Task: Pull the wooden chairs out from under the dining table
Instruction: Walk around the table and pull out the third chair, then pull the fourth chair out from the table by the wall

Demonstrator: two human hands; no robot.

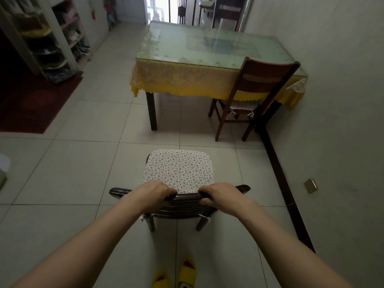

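Both hands are clamped on the top rail of the near chair [178, 173], left hand [154, 193] toward the left end of the rail and right hand [220, 195] toward the right end, fingers curled over the front edge with a bare gap of rail between them. That chair stands well apart from the desk [207, 59], fully out on the tiled floor [83, 163], its patterned seat cushion facing the desk.

The second chair [255, 94] is at the desk's near right corner, seat partly under the yellow tablecloth [182, 84], backrest sticking up above the glass top. It sits near the wall [332, 100] on the desk's right, with a dark baseboard running along the bottom of that wall.

Room to move: lots of open tile to the left of the desk and between the desk and the near chair. A red rug [35, 104] lies off to the desk's left, below the shelves [52, 38].

Count: two chairs, one desk, two hands, and two yellow slippers [176, 275] behind the near chair.
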